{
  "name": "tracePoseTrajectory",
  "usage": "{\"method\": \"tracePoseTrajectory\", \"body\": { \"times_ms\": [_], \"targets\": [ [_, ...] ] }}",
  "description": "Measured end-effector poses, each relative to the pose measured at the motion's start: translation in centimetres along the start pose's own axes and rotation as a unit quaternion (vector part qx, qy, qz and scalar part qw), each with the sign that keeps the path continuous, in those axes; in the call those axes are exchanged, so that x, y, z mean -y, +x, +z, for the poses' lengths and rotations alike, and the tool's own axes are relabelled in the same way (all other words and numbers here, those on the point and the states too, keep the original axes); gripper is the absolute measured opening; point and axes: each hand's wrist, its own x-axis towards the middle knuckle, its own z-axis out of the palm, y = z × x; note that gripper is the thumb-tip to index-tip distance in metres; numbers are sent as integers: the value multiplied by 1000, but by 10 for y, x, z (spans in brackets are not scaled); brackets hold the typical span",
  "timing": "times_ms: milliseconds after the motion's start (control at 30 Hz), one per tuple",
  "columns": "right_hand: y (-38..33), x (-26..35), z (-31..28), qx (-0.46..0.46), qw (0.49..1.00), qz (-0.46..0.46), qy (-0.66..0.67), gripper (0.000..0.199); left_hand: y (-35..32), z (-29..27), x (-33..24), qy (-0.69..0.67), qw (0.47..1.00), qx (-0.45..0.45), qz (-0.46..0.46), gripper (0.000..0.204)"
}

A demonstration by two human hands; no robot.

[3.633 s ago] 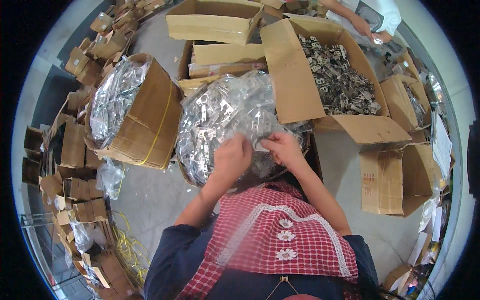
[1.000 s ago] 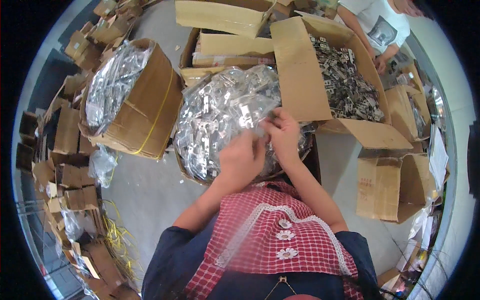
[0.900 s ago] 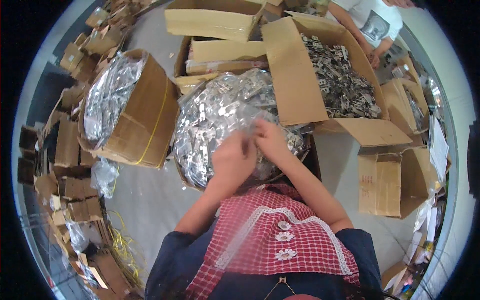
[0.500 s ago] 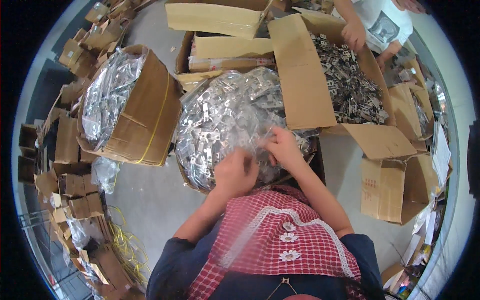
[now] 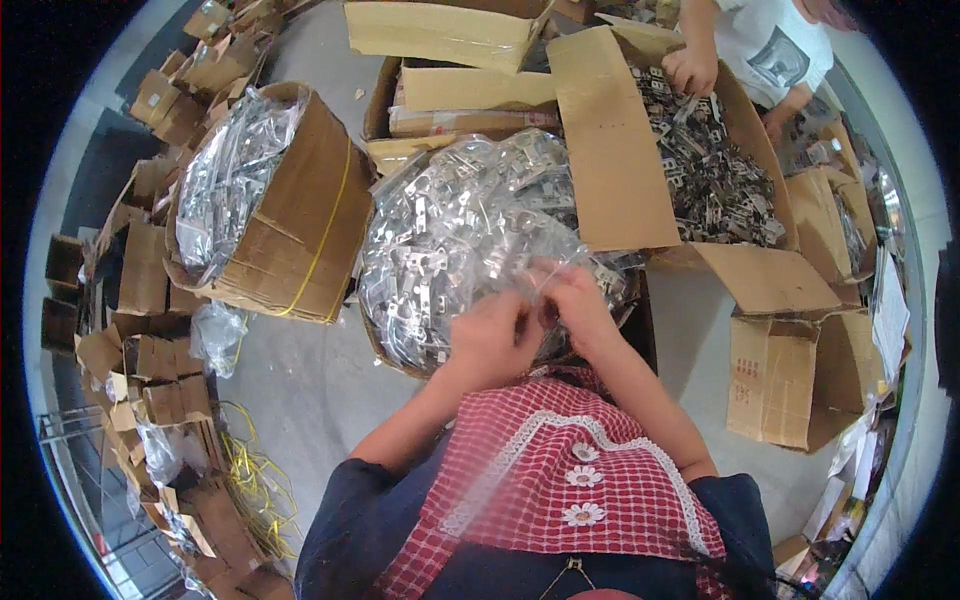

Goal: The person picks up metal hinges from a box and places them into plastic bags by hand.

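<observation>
A large clear plastic bag (image 5: 450, 220) full of small shiny metal brackets bulges out of a cardboard box right in front of me. My left hand (image 5: 492, 335) and my right hand (image 5: 570, 300) are close together at the near edge of that bag, both pinching the clear plastic film. A long strip of clear plastic (image 5: 500, 470) hangs down over my red checked apron (image 5: 570, 480). What lies between the fingers is partly hidden.
A second box (image 5: 290, 210) lined with a bag of metal parts stands to the left. An open box (image 5: 710, 170) of loose metal brackets sits at the right, where another person's hand (image 5: 690, 70) reaches in. Small folded cartons (image 5: 130, 300) pile up along the left; yellow straps (image 5: 250, 480) lie on the floor.
My hands have stayed at the bag's near edge, shifting slightly while working the plastic film. The other person's hand has come into the right-hand box.
</observation>
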Motion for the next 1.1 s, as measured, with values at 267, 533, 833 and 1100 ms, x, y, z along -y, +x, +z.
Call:
{"method": "tracePoseTrajectory", "body": {
  "times_ms": [267,533,833,1100],
  "targets": [
    [-12,99,10,120,632,-435,-630,24,94,-105,29,-96,987,21,-128,12],
    [37,239,39,99,679,-500,-529,23,231,-174,-7,121,991,-40,35,28],
    [39,286,-94,-61,617,-350,-702,26,99,-73,11,201,968,68,138,13],
    [128,249,-237,-125,486,-101,-859,27,37,-33,12,101,985,113,86,13]
  ]
}}
